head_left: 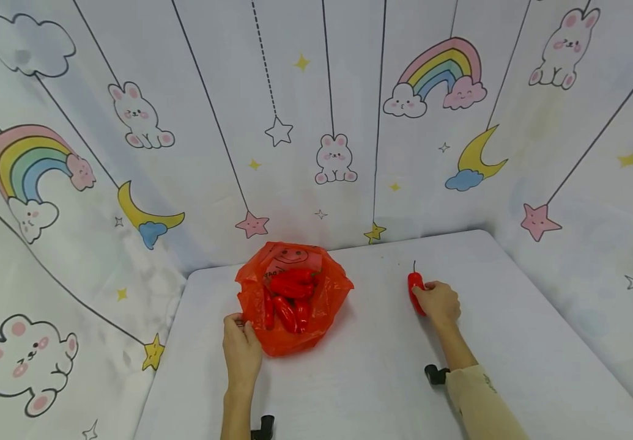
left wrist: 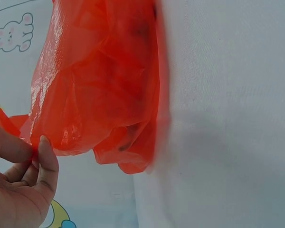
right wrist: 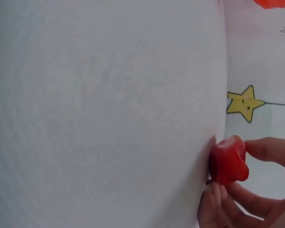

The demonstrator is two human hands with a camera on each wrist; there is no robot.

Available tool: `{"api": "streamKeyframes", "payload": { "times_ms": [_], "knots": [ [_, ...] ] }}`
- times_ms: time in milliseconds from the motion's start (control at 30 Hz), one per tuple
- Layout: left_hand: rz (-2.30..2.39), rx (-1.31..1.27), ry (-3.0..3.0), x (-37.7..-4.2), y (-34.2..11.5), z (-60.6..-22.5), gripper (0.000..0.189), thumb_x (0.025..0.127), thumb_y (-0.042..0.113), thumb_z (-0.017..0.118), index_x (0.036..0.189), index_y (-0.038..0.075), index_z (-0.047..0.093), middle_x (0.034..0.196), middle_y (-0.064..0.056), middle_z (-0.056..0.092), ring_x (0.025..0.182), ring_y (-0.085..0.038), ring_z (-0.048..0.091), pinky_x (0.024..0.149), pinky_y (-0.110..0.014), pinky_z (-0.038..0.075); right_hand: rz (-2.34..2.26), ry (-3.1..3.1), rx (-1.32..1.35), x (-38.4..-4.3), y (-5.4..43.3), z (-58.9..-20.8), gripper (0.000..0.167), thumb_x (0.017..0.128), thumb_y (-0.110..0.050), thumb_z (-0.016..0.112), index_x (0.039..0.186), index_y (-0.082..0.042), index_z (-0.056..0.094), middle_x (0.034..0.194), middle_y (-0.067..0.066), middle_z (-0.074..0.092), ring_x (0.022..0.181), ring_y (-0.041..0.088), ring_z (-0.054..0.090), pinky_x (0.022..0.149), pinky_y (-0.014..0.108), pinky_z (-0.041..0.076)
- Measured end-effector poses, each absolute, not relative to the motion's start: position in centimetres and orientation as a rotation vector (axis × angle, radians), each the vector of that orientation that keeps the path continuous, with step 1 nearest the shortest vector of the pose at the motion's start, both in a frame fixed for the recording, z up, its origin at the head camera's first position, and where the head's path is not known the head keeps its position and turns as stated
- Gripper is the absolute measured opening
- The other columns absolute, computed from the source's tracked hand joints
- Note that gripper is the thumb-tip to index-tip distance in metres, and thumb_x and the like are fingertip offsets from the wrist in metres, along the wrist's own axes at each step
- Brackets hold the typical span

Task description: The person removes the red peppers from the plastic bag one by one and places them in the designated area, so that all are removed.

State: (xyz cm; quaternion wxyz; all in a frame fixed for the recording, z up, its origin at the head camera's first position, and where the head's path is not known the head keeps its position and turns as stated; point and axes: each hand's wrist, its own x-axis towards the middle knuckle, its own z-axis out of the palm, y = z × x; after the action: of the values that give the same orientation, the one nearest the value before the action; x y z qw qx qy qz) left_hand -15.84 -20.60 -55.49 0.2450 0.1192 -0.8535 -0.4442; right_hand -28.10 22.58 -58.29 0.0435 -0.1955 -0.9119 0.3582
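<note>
A red plastic bag (head_left: 331, 305) stands on the white table with its mouth spread wide, and several red peppers (head_left: 292, 285) lie inside it. My left hand (head_left: 241, 348) pinches the bag's rim at its near left side; the left wrist view shows thumb and finger (left wrist: 47, 166) meeting on the thin plastic. Off to the right, my right hand (head_left: 441, 304) holds a single red pepper (head_left: 414, 284) with a dark thin stem pointing away from me. In the right wrist view, thumb and fingers lie on either side of this pepper (right wrist: 229, 160), close to the tabletop.
The white table (head_left: 360, 379) ends at the back against a hanging cloth (head_left: 211, 122) printed with rabbits, stars and rainbows. Cloth also closes in the left and right sides. A black wrist camera (head_left: 435, 374) sticks out beside the right sleeve (head_left: 484, 403).
</note>
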Motion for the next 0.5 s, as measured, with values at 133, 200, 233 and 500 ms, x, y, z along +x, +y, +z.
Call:
{"api": "streamKeyframes", "payload": {
  "times_ms": [133,200,233,500],
  "knots": [
    [-1.206,0.332,-2.325,-15.86,-20.70,-55.59,0.021,0.106,0.001,0.050,0.126,-0.007,0.048,0.109,-0.019,0.058,0.095,-0.029,0.058,0.078,-0.034,0.050,1.101,-2.792,-0.603,-28.19,22.76,-58.35,0.050,0.097,-0.037,0.062,0.127,0.004,0.067,0.123,0.028,0.069,0.103,0.046,0.068,0.070,0.048,0.056],
    [-1.201,0.332,-2.317,-15.90,-20.75,-55.64,0.021,0.106,0.000,0.051,0.125,-0.007,0.048,0.108,-0.019,0.058,0.095,-0.030,0.058,0.079,-0.035,0.050,1.105,-2.791,-0.603,-28.27,22.84,-58.38,0.051,0.098,-0.037,0.063,0.127,0.004,0.067,0.122,0.028,0.069,0.102,0.046,0.068,0.069,0.048,0.056],
    [-1.199,0.331,-2.313,-15.91,-20.78,-55.66,0.021,0.106,0.000,0.050,0.125,-0.008,0.048,0.108,-0.020,0.059,0.095,-0.030,0.058,0.079,-0.035,0.050,1.104,-2.788,-0.602,-28.31,22.87,-58.39,0.051,0.098,-0.037,0.063,0.127,0.004,0.067,0.123,0.028,0.069,0.103,0.046,0.068,0.069,0.047,0.056],
    [-1.201,0.318,-2.310,-15.87,-20.95,-55.73,0.020,0.106,-0.001,0.050,0.124,-0.008,0.049,0.108,-0.020,0.059,0.095,-0.030,0.059,0.078,-0.035,0.050,1.164,-2.676,-0.622,-28.16,22.74,-57.71,0.050,0.098,-0.036,0.061,0.129,0.003,0.067,0.125,0.026,0.068,0.106,0.044,0.066,0.073,0.049,0.058]
  ]
}}
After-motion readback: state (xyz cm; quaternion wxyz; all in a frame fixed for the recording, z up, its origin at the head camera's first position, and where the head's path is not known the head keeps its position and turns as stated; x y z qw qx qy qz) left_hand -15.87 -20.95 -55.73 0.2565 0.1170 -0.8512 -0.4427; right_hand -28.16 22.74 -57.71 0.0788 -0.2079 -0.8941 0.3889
